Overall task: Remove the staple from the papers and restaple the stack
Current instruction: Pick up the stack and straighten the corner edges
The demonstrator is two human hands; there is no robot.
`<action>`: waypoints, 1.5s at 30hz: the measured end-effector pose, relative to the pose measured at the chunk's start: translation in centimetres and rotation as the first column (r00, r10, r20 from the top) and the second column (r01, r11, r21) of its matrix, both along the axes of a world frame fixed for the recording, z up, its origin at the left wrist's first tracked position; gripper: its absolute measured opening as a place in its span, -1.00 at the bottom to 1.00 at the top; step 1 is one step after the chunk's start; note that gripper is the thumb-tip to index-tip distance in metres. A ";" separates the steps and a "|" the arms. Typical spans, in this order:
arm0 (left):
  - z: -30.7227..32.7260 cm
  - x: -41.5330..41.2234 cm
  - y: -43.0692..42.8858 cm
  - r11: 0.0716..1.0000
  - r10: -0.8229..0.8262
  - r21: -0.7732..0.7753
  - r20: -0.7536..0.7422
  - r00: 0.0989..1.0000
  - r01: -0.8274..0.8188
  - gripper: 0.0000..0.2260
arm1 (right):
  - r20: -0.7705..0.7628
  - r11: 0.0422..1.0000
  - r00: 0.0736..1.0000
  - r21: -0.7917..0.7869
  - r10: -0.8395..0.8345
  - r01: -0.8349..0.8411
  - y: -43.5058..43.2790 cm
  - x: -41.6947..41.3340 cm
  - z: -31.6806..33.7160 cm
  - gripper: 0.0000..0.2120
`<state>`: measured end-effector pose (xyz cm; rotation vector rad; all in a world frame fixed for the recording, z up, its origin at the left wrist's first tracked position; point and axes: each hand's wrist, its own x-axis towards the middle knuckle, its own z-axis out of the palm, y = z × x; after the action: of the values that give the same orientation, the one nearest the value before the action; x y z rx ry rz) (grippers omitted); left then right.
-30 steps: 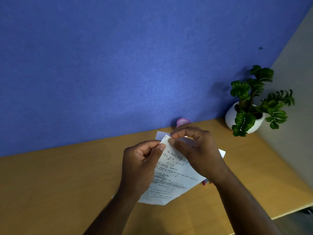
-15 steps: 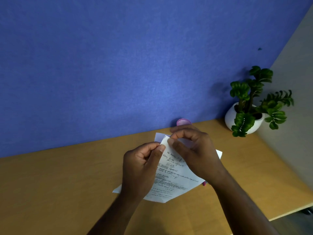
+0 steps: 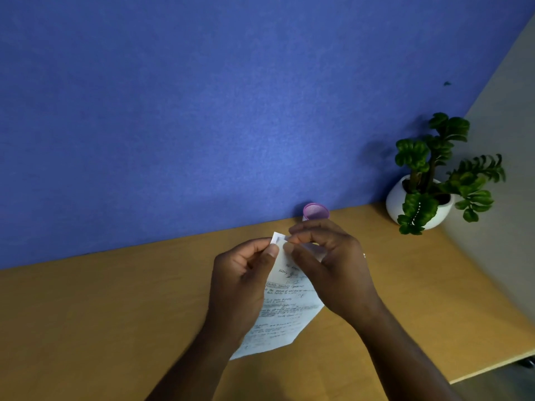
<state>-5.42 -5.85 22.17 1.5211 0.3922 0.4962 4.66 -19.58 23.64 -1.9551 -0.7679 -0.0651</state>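
A stack of white papers with handwriting hangs above the wooden desk, held up by its top corner. My left hand pinches that corner from the left, thumb on the front sheet. My right hand grips the same corner from the right, with thumb and forefinger closed at the folded tip. The staple itself is too small to make out. No stapler is visible; part of the papers is hidden behind both hands.
A small purple cup stands at the back of the desk against the blue partition. A white pot with a green plant sits at the back right. The desk's right edge drops off near my right forearm.
The papers have swung to hang more vertically, and the right side has pulled in under my right hand. Both hands have closed tighter on the top corner.
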 end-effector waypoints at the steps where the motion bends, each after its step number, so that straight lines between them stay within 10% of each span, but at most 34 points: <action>1: -0.1 0.0 -0.1 1.000 0.015 0.013 0.015 1.000 -0.016 -0.79 | 0.007 1.000 1.000 0.012 -0.021 0.021 0.1 -0.2 0.0 -0.94; 13: -1.2 0.4 -0.9 0.957 0.126 0.245 0.137 0.982 -0.157 -0.75 | 0.022 0.991 0.996 0.103 -0.091 0.088 0.9 -1.4 0.3 -0.92; 45: -1.7 0.6 -1.1 0.971 0.230 0.066 0.027 0.973 -0.231 -0.82 | 0.112 0.995 0.992 0.077 -0.065 0.057 1.5 -1.5 -1.1 -0.84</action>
<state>-4.82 -6.93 20.49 1.5438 0.5450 0.7125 3.13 -18.08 22.50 -1.9173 -0.7693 -0.2414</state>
